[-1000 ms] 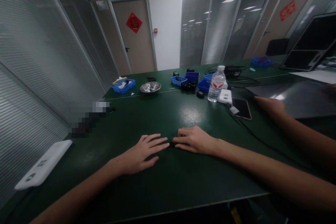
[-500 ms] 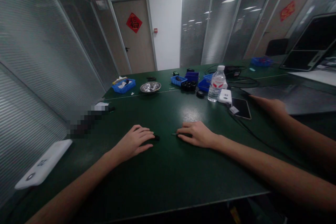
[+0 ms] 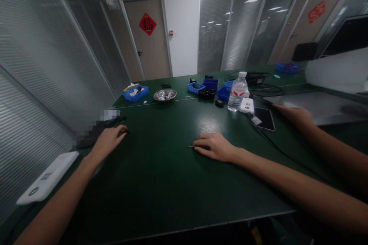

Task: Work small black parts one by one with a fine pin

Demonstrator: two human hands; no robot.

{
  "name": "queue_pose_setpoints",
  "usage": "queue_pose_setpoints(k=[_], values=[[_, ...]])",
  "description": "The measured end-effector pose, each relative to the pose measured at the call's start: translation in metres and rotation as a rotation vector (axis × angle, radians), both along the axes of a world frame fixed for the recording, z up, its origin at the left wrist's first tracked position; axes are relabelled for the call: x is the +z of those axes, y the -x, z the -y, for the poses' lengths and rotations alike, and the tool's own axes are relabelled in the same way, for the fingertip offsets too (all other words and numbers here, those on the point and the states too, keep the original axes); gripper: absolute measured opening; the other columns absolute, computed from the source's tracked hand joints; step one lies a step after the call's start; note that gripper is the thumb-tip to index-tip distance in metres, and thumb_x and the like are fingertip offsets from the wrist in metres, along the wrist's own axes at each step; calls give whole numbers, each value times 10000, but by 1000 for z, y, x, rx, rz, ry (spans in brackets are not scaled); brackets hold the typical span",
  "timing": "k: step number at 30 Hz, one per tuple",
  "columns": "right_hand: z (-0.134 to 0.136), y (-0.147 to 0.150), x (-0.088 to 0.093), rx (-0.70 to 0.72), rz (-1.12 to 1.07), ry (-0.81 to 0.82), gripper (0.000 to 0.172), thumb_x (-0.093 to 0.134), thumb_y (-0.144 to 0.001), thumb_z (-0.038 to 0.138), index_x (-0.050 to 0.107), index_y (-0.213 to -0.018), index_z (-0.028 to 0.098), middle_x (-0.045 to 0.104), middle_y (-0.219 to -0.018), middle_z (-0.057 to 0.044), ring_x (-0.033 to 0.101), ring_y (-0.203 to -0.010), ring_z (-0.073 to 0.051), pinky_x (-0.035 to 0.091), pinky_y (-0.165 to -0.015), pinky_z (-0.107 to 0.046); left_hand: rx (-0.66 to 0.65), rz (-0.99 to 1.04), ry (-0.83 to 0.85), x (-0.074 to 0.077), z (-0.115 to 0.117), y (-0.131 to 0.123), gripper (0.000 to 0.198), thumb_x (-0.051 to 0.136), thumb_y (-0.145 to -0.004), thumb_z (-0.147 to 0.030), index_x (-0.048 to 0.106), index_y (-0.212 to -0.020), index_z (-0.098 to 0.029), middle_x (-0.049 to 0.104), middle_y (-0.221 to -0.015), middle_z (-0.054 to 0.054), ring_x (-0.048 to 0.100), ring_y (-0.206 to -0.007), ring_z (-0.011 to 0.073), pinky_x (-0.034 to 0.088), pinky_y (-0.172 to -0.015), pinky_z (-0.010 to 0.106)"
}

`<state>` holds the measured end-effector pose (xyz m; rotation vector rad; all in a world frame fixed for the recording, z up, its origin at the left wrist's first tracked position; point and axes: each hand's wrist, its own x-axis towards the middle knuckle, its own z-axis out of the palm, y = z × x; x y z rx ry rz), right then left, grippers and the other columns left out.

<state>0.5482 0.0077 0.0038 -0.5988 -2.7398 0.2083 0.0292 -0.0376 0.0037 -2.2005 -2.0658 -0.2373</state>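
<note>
left hand point(image 3: 110, 140): middle left of the frame, fingers curled over a small black part point(image 3: 124, 132); can't tell if it grips
right hand point(image 3: 215, 146): centre, palm down, fingers closed on a thin rod point(image 3: 190, 146)
desk point(image 3: 161, 183): green, under both hands
co-worker's hand point(image 3: 296, 115): right, beside a phone point(image 3: 264, 118)

Dark green table point(image 3: 172, 191), blind-covered glass walls point(image 3: 43, 57), wooden door point(image 3: 152, 51).

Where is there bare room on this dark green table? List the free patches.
Free: the stretch of dark green table between left hand and right hand, down to the near edge; the strip before the round metal bowl. Crowded: far side around the clear plastic water bottle, blue plastic trays and black phone.
</note>
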Motion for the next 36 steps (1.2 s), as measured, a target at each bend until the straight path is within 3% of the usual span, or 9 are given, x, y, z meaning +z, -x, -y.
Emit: queue_pose_setpoints(k=[2, 5, 9, 15, 20, 24, 30, 36], values=[[0, 0, 1, 3, 4, 5, 373, 460, -1065, 436, 695, -1262, 224, 661, -1004, -49, 600, -767, -132, 404, -644, -261, 86, -20, 6, -1, 0, 19, 491, 440, -987, -400, 563, -1407, -177, 686, -1317, 129, 655, -1165, 309, 454, -1041, 437], [1, 0, 3, 2, 5, 12, 377, 456, -1067, 437, 694, -1260, 218, 658, -1001, -49, 600, -769, -134, 408, -647, -263, 168, -48, 44, 1, 2, 33, 497, 431, -972, -373, 611, -1379, -150, 648, -1380, 148, 621, -1227, 329, 436, -1068, 457], [1, 0, 3, 1, 3, 15, 377, 458, -1065, 438, 697, -1256, 217, 659, -1002, -51, 602, -780, -138, 417, -661, -265, 253, -19, 75, 8, 4, 29, 511, 459, -941, -396, 652, -1350, -158, 651, -1378, 150, 619, -1226, 345, 439, -1067, 465], [-1, 0, -1, 0, 5, 7, 373, 463, -1063, 442, 693, -1263, 225, 662, -1008, -52, 601, -774, -140, 410, -656, -263, 292, -39, 30, 8, 6, 32, 531, 330, -999, -311, 585, -1412, -94, 646, -1372, 185, 632, -1212, 344, 432, -1043, 436], [0, 0, -1, -3, 6, 1, 375, 455, -1066, 443, 687, -1266, 226, 662, -1023, -49, 606, -787, -141, 407, -656, -266, 302, 1, 45, 11, 9, 40, 459, 436, -987, -290, 596, -1376, -106, 733, -1149, 135, 665, -1078, 305, 449, -877, 361], [1, 0, 1, -6, 9, 9, 366, 458, -1067, 439, 687, -1257, 228, 659, -1020, -41, 608, -793, -139, 407, -651, -263, 387, 22, 26, 15, 11, 37, 418, 511, -970, -341, 625, -1298, -110, 740, -1056, 115, 655, -1025, 295, 418, -809, 337], [0, 0, 2, -8, 6, 13, 377, 460, -1064, 446, 694, -1254, 220, 663, -1018, -47, 611, -783, -135, 410, -640, -260, 438, -30, 62, 22, 16, 31, 392, 506, -963, -422, 739, -1037, -116, 726, -1117, 182, 631, -1032, 352, 408, -834, 424], [1, 0, 3, 1, -4, 17, 376, 459, -1065, 443, 695, -1252, 218, 665, -1019, -49, 615, -791, -134, 417, -647, -258, 446, 7, 30, 23, 17, 25, 322, 443, -991, -334, 673, -1101, -137, 730, -1124, 140, 634, -1064, 321, 395, -913, 439]])
